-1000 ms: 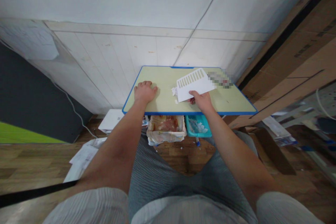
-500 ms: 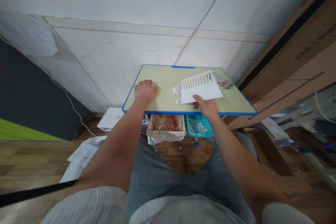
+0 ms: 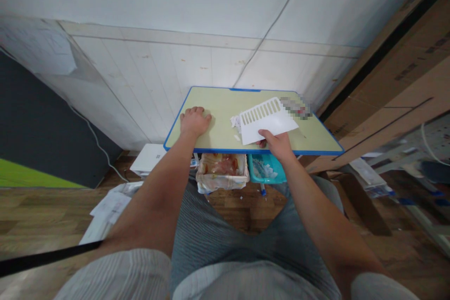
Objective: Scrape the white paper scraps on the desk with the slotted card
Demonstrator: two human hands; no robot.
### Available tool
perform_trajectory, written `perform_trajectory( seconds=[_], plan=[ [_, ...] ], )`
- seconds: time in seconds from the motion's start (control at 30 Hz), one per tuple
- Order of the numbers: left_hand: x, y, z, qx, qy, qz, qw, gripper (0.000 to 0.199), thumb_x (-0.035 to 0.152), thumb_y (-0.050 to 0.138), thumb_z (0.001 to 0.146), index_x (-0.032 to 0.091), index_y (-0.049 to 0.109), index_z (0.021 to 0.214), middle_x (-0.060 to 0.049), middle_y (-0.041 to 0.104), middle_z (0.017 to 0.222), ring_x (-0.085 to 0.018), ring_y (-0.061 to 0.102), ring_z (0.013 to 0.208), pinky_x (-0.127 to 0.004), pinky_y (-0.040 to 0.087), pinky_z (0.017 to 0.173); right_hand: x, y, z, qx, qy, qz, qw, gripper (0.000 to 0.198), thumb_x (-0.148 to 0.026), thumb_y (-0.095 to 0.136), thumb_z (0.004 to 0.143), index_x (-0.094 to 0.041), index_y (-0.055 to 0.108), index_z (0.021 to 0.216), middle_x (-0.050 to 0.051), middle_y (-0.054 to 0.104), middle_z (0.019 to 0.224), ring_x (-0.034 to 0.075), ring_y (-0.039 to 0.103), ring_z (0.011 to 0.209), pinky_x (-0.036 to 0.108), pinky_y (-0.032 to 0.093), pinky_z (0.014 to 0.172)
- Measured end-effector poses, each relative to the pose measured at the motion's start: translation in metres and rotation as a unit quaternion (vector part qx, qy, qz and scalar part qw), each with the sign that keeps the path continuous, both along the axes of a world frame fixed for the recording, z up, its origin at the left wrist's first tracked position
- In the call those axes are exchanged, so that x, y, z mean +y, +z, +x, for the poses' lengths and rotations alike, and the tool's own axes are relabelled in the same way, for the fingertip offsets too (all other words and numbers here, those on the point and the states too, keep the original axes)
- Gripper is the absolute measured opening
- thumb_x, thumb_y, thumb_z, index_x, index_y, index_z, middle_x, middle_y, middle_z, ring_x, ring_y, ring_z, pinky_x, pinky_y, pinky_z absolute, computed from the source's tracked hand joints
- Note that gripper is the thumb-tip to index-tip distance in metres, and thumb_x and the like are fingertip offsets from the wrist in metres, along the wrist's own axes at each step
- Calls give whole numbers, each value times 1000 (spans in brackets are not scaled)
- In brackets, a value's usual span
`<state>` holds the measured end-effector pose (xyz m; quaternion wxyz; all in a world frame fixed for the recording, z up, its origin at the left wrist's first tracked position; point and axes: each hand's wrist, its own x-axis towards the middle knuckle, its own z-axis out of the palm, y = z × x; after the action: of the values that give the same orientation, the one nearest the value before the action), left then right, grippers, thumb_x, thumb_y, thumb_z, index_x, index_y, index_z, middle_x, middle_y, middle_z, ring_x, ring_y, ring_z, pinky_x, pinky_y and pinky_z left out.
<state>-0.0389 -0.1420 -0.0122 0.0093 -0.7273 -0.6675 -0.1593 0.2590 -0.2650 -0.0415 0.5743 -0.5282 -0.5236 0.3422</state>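
Observation:
My left hand rests palm down on the left part of the small table, its fingers loosely spread and nothing in it. At the table's front edge, my right hand pinches a white sheet of paper by its lower edge, thumb on top. A row of several long slots is cut along the far side of the sheet. Small white paper scraps lie just left of the sheet, partly covered by it. A blurred-out item lies beyond the sheet's right end.
Below the front edge hang or stand a lined basket and a turquoise basket with paper scraps. A white box is at the lower left. Tall cardboard boxes stand close on the right; a white wall rises behind.
The slotted sheet has tilted in my right hand, its left end coming slightly nearer to me and leftward. My left hand has stayed in place.

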Motion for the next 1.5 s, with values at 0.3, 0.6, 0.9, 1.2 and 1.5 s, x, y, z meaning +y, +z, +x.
perform_trajectory(
  seconds=[0.3,0.6,0.9,1.2,1.5],
  plan=[
    [-2,1,1,2,-4,2,1000,61,49,49,115,15,73,161,-23,68,172,-43,57,162,-61,47,133,-5,-4,-3,-35,0,9,999,48,-73,85,87,-29,72,73,9,78,69,25,66,57,42,64,57],
    [-2,1,1,-5,0,2,1000,58,50,50,116,20,73,160,-21,68,172,-43,56,162,-60,46,133,-10,-5,-7,-35,-3,20,999,52,-79,84,89,-30,73,77,8,79,70,26,68,58,45,66,63],
    [-2,3,2,-9,-2,-1,1000,59,48,50,116,17,73,161,-23,67,173,-44,55,164,-61,45,134,-22,2,-19,-61,33,17,997,55,-76,84,92,-32,69,64,6,70,60,28,71,63,49,73,82],
    [-4,2,2,-4,-2,6,1000,58,49,50,116,17,74,159,-23,69,171,-45,57,161,-62,47,132,-22,3,-26,-53,57,14,997,49,-72,83,92,-31,68,68,7,74,63,28,72,62,48,72,76],
    [-2,3,2,7,-1,-5,1000,60,48,50,117,14,72,161,-23,68,172,-44,57,163,-62,47,134,13,6,-17,40,-46,38,997,45,-64,87,80,-24,72,92,7,81,73,22,68,53,34,58,50]
  ],
)
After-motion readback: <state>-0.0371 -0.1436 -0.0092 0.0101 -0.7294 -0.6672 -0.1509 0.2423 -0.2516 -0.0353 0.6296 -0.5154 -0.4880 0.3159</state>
